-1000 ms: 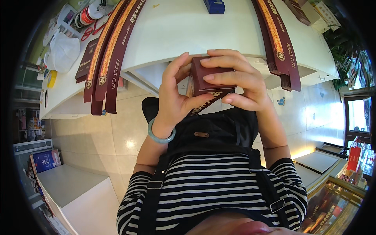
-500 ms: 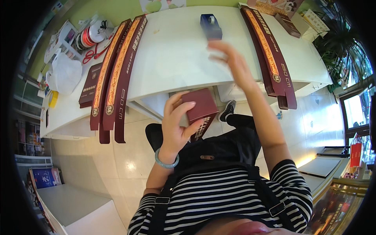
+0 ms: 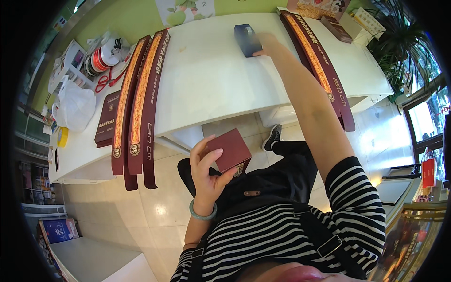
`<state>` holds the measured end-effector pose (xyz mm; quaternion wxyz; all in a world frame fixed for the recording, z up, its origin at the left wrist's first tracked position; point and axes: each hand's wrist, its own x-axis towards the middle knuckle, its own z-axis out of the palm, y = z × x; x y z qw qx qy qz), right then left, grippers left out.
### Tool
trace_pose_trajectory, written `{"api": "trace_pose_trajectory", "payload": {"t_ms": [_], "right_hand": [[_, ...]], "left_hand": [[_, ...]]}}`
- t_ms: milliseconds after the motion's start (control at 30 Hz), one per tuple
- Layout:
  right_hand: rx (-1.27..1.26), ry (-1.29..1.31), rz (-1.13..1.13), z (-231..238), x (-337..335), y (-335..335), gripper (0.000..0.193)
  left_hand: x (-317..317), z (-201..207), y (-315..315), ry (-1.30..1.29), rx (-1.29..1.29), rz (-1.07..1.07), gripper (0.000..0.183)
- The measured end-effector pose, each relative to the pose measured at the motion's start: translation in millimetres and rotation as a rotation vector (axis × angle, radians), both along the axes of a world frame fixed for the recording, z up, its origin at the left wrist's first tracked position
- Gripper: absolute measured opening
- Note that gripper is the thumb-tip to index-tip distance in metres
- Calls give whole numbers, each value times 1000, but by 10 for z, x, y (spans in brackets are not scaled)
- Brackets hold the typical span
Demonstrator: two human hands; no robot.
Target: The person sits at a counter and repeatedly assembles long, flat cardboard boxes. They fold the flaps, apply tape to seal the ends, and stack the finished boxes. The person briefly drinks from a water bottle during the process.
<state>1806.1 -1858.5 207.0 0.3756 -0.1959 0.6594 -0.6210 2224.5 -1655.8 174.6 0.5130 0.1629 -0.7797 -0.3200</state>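
My left hand (image 3: pixel 206 171) is closed around the side of a dark red cardboard box (image 3: pixel 230 149), held up above my lap near the counter's front edge. The box's flat square end faces up, with my fingertips on it; its lower part is mostly hidden. A pale green bangle (image 3: pixel 203 214) circles my left wrist. Across the white counter, my right arm stretches out to a dark blue tape dispenser (image 3: pixel 247 41). At its right side is my right hand (image 3: pixel 266 44), smeared by motion. I cannot tell whether its fingers grip the dispenser or only touch it.
Long dark red flat cartons (image 3: pixel 149 101) lie at the counter's left, overhanging its front edge; more long cartons (image 3: pixel 315 56) lie at the right. Ribbon rolls (image 3: pixel 99 55), red scissors (image 3: pixel 104 83), a white plastic bag (image 3: pixel 77 105) and yellow tape (image 3: pixel 62 136) sit far left.
My right hand has moved forward over the counter to the tape dispenser's side. My left hand still holds the box, now slightly lower in view and more turned. The whole view has shifted a little.
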Motion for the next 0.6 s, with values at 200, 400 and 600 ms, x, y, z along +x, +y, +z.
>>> {"api": "trace_pose_trajectory", "payload": {"t_ms": [200,400,600], "right_hand": [[-290,17,-127,-372,340,187,12],[-89,592,-156,-865,97,193,14],[-229,457,54,-489,942,1005,23]], "left_hand": [[6,-53,69,-13,26,-2,54],[-150,42,51,-5,-36,-25,55],[-227,-50,-35,-94,17,130,56]]}}
